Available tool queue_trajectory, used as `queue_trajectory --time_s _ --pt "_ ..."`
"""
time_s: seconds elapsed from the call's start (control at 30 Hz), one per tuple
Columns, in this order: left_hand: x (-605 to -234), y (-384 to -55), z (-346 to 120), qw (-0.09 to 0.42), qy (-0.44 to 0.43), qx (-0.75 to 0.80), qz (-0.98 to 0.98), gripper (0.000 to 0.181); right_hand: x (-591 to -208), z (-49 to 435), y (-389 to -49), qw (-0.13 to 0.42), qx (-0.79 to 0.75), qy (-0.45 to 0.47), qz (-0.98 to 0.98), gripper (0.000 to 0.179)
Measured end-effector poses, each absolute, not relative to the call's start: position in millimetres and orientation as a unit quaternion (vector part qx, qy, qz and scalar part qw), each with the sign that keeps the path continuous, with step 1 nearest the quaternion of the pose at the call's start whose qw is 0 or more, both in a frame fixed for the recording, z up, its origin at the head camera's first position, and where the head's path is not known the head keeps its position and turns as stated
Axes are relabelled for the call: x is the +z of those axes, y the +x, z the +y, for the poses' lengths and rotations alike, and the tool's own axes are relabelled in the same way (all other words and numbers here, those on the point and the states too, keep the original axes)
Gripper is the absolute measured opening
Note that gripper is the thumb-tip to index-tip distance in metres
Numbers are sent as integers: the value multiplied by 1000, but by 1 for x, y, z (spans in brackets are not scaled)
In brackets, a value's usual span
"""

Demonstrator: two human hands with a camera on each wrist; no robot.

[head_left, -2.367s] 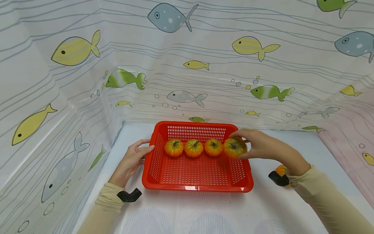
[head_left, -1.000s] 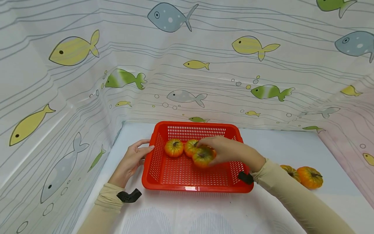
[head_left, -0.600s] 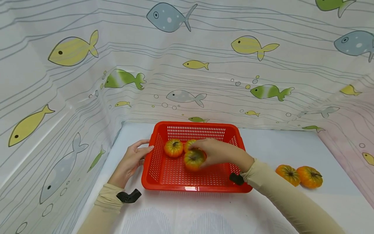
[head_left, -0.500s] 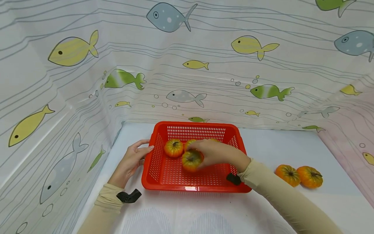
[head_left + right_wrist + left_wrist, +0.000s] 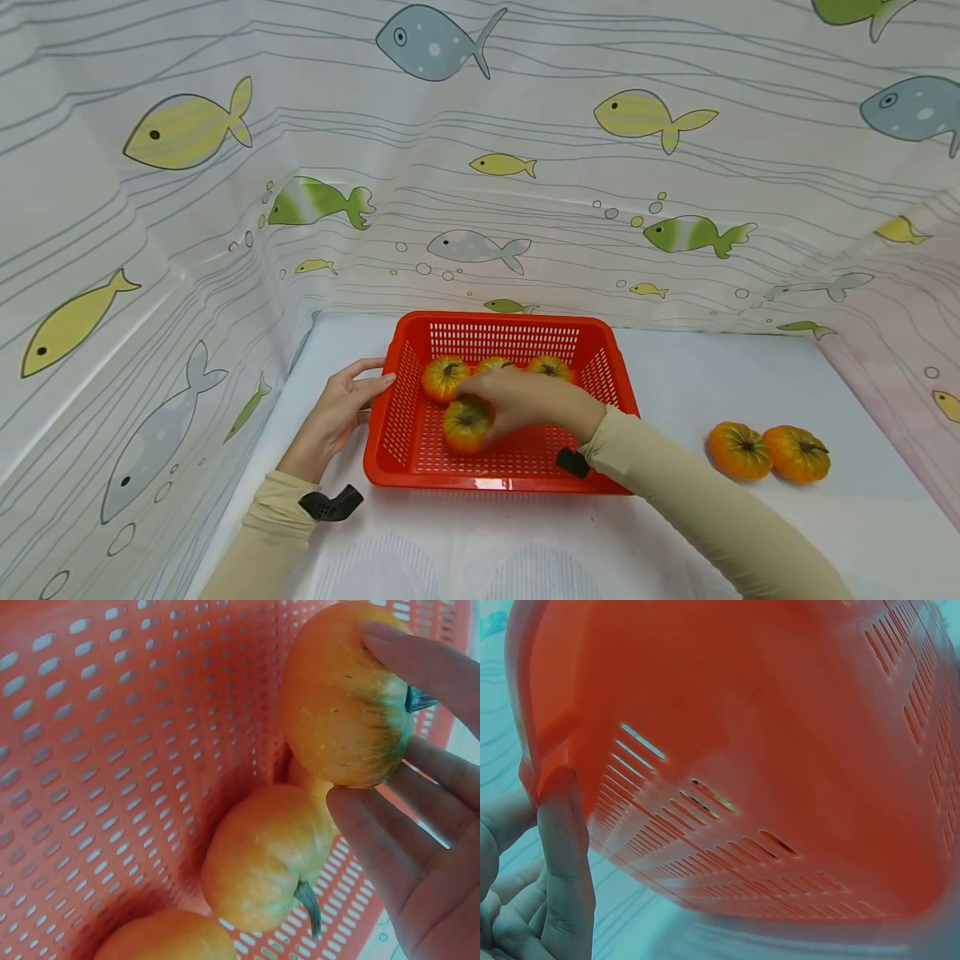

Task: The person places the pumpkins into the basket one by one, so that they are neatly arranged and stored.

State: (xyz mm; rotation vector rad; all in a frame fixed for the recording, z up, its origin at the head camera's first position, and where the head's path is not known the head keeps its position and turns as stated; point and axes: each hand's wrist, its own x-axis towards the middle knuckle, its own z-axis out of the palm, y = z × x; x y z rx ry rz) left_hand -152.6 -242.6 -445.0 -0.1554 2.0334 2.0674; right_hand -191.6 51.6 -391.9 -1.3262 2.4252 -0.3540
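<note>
A red plastic basket with slotted walls stands on the table. My left hand pinches its left rim between thumb and fingers, as the left wrist view also shows at the basket wall. Inside the basket, my right hand grips a small orange-green pumpkin near the left front, thumb and fingers around its sides. In the right wrist view the held pumpkin appears stem sideways. Behind it, three similar pumpkins form a row: left, middle and right, the latter two partly hidden by the hand.
To the right of the basket, two more small pumpkins lie side by side on the table, one nearer and one farther right. A fish-patterned curtain encloses the back and sides. Both wrists wear black devices.
My right hand has carried its pumpkin from the basket's right side leftward and forward, in front of the row. The two pumpkins on the table came into full view. My left hand stays on the rim.
</note>
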Motion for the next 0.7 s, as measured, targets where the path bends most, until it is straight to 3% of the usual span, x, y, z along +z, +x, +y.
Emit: queue_trajectory --time_s 0.7 --pt "-444 -151 -242 116 -50 702 701 60 -405 31 -191 184 -121 -497 839 59"
